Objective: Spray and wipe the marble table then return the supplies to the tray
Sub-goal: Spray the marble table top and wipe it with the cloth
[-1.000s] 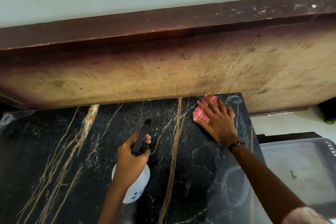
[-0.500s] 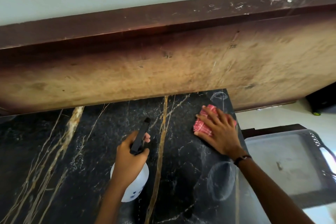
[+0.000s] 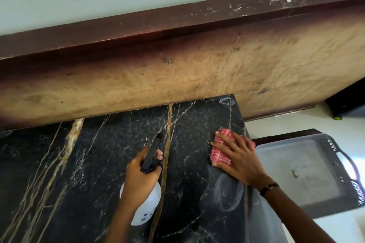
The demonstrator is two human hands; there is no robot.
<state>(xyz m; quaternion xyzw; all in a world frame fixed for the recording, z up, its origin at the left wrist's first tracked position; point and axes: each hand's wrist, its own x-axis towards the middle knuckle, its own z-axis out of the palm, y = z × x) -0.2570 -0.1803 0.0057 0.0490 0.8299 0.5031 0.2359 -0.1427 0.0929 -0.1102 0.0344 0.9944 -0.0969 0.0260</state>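
Your right hand (image 3: 236, 157) lies flat, fingers spread and straight, pressing a folded red checked cloth (image 3: 221, 149) onto the black marble surface (image 3: 98, 163) near its right edge, not far from the far right corner. The cloth sits under your fingers and palm, with its far and left parts showing. Your left hand (image 3: 141, 175) is nearer you and to the left, curled round the neck of a spray bottle (image 3: 146, 201); its white body hangs below your fist and its black nozzle (image 3: 152, 153) points away from you, up and slightly right, along a gold vein in the marble. The bottle's long axis runs roughly from you toward the far edge. The grey plastic tray (image 3: 296, 171) sits just right of the surface, lower down, with handles at its sides, and your right hand is much the nearer of the two to it. Faint ring marks show on the marble near your right wrist and at the far corner, so wiping likely is not yet done. When it is, the tray lies to the right of both hands. Beyond the surface stands a worn wooden panel (image 3: 177, 77).
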